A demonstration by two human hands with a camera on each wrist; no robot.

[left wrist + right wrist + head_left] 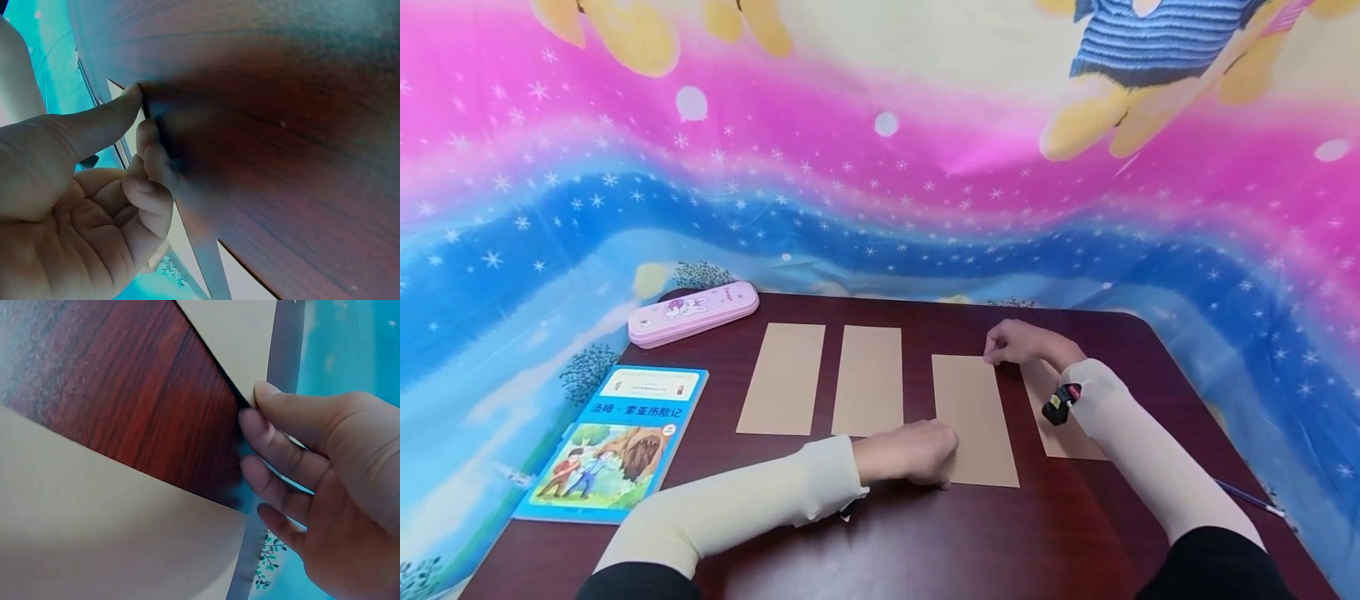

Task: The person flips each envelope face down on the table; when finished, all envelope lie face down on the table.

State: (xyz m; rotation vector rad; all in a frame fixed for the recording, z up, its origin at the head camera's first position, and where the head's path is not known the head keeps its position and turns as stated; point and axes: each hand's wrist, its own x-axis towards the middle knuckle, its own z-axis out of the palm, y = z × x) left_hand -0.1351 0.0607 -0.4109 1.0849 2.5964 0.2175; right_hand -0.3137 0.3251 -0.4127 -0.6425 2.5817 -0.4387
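Several oblong sheets of tan paper are on the dark red-brown table. The third sheet from the left [976,417] is between my two hands, nearer the front than the others. My left hand [912,452] pinches its near left part, with thumb and index finger meeting at the paper's edge in the left wrist view. My right hand [1028,342] pinches its far right corner; the right wrist view shows the sheet [234,337] between thumb and forefinger. The rightmost sheet [1063,442] is partly hidden under my right wrist. How far the held sheet is off the table I cannot tell.
Two more tan sheets, the first [781,379] and the second [868,379], lie left of my hands. A pink pencil case [694,314] and a blue-covered book [613,446] lie at the left. A thin pen or pencil [1247,497] is by the right edge. A patterned cloth [880,175] hangs behind.
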